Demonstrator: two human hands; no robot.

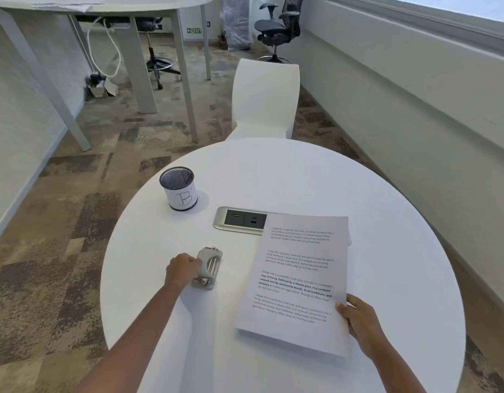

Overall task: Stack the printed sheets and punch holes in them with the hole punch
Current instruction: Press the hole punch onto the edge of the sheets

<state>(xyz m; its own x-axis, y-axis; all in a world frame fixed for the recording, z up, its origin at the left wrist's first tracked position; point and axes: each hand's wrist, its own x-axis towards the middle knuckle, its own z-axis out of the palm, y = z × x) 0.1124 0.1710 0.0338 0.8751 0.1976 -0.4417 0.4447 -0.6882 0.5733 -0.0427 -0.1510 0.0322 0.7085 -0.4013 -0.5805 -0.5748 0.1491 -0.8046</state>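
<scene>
The right hand [361, 321] held the sheets [296, 279] at their near right edge, thumb on top of the printed page and the other fingers hidden beneath. The sheets lay as a stack on the right half of the round white table [273, 171]. Their near edge seemed slightly raised, with a shadow under it. The top page carried four blocks of text, the third partly in bold. At the far right a corner of a lower sheet stuck out a little from the stack.

To the left, apart from the sheets, the left hand [182, 270] gripped the punch [207, 269] with curled fingers closed on its left side. The punch was grey with metal parts and sat flat on the table.

Farther back, a socket panel [240, 221] was set into the tabletop, its right end covered by the far corner of the sheets. Left of it stood a black mesh cup [178, 188], wrapped in white paper with handwriting on it.

Beyond the table a white chair [266, 97] stood on patterned carpet [75, 222]. Farther still were a grey desk [148, 66] on the left, a dark office chair [279, 24] near the wall, and a green exit sign [194, 30].
</scene>
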